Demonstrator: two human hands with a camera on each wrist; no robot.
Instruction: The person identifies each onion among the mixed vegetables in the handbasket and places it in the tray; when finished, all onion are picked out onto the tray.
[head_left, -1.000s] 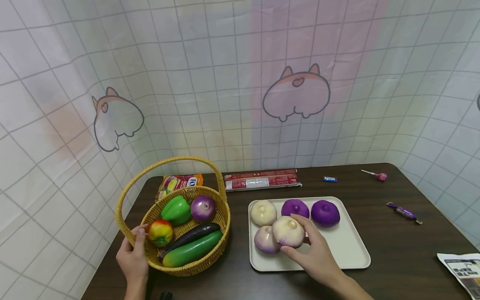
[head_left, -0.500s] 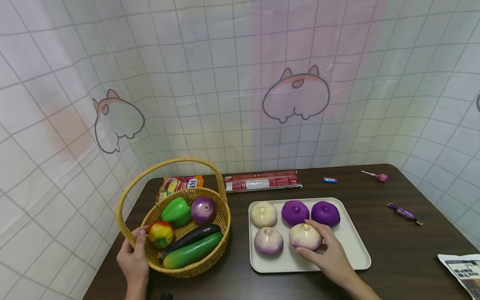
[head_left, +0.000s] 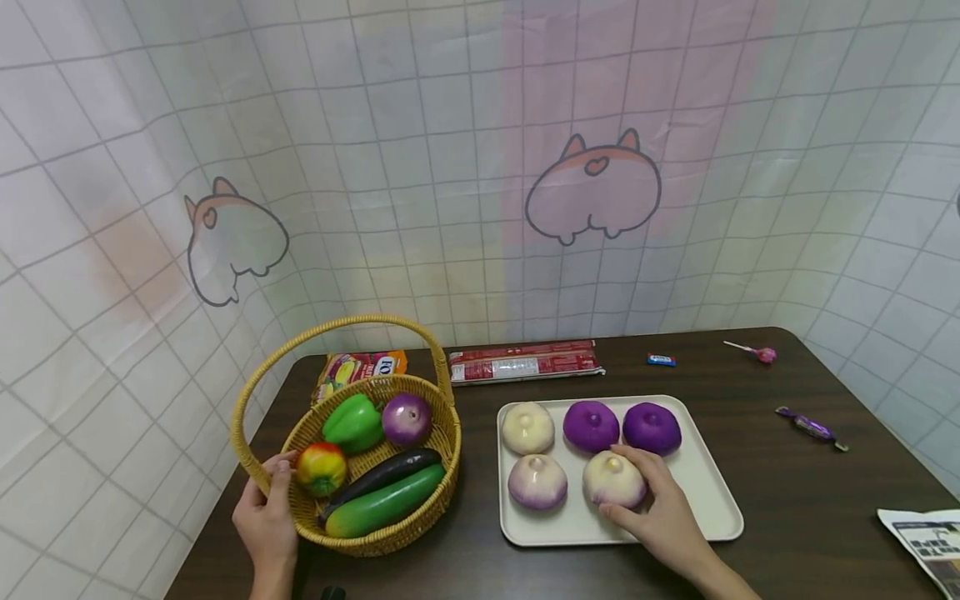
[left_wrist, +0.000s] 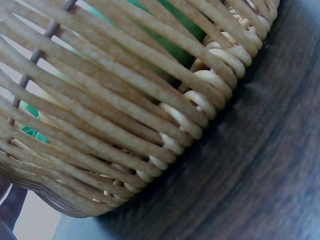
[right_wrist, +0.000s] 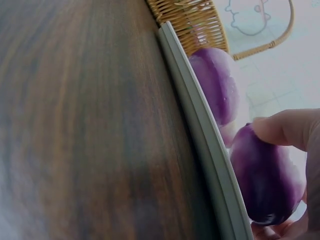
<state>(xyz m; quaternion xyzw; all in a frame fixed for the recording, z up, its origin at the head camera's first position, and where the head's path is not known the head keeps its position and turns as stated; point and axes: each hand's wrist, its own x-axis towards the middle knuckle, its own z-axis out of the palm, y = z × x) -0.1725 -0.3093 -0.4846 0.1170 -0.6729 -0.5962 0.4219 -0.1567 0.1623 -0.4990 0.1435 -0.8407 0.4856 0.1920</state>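
Note:
My right hand pinches a round white-and-purple onion between thumb and fingers, low over the front middle of a white tray. Its purple side shows in the right wrist view. To its left on the tray sits a matching onion. Behind lie a cream-coloured one and two deep purple ones. At the left, my left hand grips the rim of a wicker basket near its handle base. The left wrist view shows mostly the basket's woven side.
Inside the basket are a green pepper, a purple onion, a red-yellow fruit, a dark eggplant and a green cucumber-like vegetable. Snack packets lie behind; a lollipop and a wrapped candy lie right.
The right hand has carried its onion rightward and down, away from the neighbouring onion, to the tray's front middle. The left hand and basket have stayed in place.

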